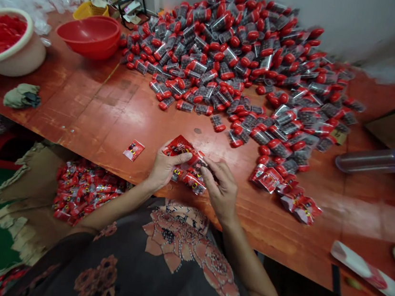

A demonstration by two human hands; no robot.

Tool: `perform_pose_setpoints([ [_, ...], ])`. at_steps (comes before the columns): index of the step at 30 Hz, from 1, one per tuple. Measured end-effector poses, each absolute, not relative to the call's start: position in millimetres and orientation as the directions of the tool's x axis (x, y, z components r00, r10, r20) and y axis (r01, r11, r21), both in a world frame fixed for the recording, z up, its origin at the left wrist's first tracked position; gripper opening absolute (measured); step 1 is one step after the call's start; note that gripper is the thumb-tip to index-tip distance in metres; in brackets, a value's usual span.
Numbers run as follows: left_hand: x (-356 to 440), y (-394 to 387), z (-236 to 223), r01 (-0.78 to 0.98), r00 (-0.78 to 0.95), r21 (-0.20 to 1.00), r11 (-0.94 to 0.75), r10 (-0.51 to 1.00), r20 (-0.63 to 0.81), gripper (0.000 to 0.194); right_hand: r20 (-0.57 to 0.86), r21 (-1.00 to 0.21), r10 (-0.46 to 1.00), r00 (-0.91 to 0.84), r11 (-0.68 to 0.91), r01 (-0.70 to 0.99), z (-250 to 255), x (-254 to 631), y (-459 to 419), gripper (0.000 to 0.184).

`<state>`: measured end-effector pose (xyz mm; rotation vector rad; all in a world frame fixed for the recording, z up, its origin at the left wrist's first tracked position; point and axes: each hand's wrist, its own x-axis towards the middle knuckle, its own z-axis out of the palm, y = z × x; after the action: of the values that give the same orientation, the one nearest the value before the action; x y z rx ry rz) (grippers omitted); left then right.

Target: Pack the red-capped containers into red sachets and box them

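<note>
Left hand (163, 169) and right hand (223, 192) grip red packets (193, 180) between thumbs and fingers, on near side of container heap (226, 55), above table (114, 123). Light fingertip pinch, both edges supported, should limit creasing. Loose packet (134, 150) lies flat, near-left of heap.

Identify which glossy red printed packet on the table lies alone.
The flat one left of the left hand; the others bunch right of the right hand.
</note>
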<state>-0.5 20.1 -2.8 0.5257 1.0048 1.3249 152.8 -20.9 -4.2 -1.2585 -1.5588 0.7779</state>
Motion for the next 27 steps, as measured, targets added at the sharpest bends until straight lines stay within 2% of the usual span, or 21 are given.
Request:
perform_pose_setpoints([
  [4, -0.2, 18.9, -3.5, -0.525, -0.042, 0.82, 0.229, 0.955, -0.294, 0.031, 0.264, -0.904, 0.963, 0.052, 0.228, 0.362, -12.2, 146.6, -24.8, 0.038],
  [10, 1.8, 18.0, -5.7, -0.569, -0.048, 0.787, 0.237, 0.946, -0.319, 0.04, 0.055, -0.989, 0.982, 0.18, 0.03, 0.142, -22.4, 128.3, -28.8, 0.035],
  [16, 6.8, 11.4, -7.4, -0.535, -0.057, 0.796, 0.284, 0.928, -0.369, 0.039, 0.091, -0.988, 0.971, 0.219, 0.061, 0.138, -34.2, 118.9, -29.1, 0.037],
  [23, -4.3, 17.5, -5.3, -0.495, -0.043, 0.824, 0.276, 0.939, -0.34, 0.032, 0.193, -0.948, 0.978, 0.08, 0.165, 0.273, -31.4, 132.2, -23.1, 0.032],
  [27, -7.7, 18.6, -4.4, -0.432, 0.045, 0.828, 0.359, 0.925, -0.378, 0.033, 0.15, -0.946, 0.988, -0.039, 0.155, 0.286, -27.8, 138.7, -19.0, 0.045],
])
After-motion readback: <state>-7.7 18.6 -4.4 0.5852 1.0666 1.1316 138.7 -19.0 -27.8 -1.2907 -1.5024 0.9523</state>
